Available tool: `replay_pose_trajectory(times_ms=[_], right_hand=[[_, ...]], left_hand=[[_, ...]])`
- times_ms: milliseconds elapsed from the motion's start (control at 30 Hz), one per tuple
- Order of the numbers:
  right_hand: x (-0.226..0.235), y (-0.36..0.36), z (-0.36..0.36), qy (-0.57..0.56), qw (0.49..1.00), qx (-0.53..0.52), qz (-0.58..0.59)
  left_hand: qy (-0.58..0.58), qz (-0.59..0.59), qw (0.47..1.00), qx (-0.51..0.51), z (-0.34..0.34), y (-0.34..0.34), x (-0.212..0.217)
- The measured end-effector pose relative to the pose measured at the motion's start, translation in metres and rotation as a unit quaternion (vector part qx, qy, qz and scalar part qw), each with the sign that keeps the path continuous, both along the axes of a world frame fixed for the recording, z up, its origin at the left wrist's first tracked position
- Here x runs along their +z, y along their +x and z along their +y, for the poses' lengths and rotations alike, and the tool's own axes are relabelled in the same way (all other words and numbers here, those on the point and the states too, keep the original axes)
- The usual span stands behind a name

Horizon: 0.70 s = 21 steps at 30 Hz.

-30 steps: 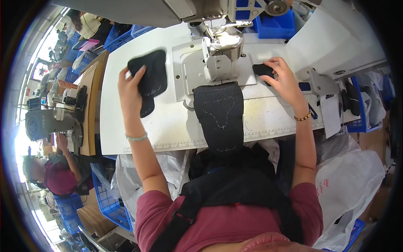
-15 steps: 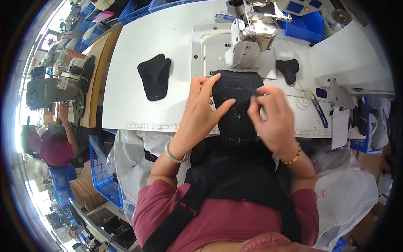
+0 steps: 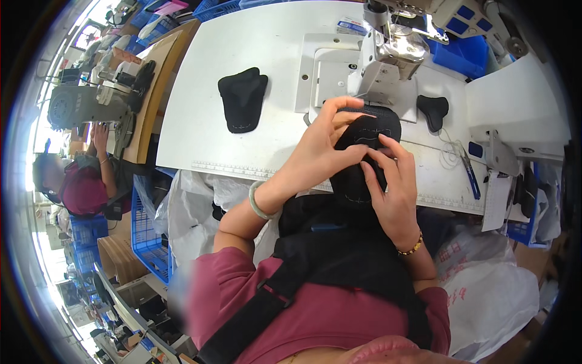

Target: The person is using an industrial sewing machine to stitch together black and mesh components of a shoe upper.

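Observation:
A long black padded fabric piece with white dashed marks hangs over the table's front edge, below the sewing machine head. On its upper part lies a smaller black patch, also marked in white. My left hand grips the left side of both, its thumb on the patch and fingers at the far edge. My right hand pinches the patch's lower right side with thumb and fingertips. The layers between my fingers are partly hidden.
Another black padded piece lies left on the white table. A small black patch, loose thread and blue-handled snips lie right. Blue bins stand behind; a person sits at far left.
The smaller patch now shows over the long piece, under both hands. My right hand has moved lower and pinches beside my left thumb. The whole view has shifted slightly.

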State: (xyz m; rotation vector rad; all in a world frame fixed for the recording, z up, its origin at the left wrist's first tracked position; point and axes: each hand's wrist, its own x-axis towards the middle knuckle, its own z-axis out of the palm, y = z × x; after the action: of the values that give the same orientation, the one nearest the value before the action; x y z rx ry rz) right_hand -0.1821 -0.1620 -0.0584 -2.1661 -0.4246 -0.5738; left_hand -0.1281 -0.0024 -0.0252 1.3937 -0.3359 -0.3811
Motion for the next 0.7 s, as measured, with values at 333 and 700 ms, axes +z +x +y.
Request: replay_pose_trajectory(times_ms=[333,700], right_hand=[[0.008,0.035,-0.011,0.124,0.983,-0.077,-0.108],[0.013,0.056,-0.01,0.389,0.916,0.03,0.098]], left_hand=[[-0.163,0.0,0.972,0.17,-0.03,0.002,0.013],[-0.072,-0.081,0.984,0.143,-0.033,0.014,0.003]])
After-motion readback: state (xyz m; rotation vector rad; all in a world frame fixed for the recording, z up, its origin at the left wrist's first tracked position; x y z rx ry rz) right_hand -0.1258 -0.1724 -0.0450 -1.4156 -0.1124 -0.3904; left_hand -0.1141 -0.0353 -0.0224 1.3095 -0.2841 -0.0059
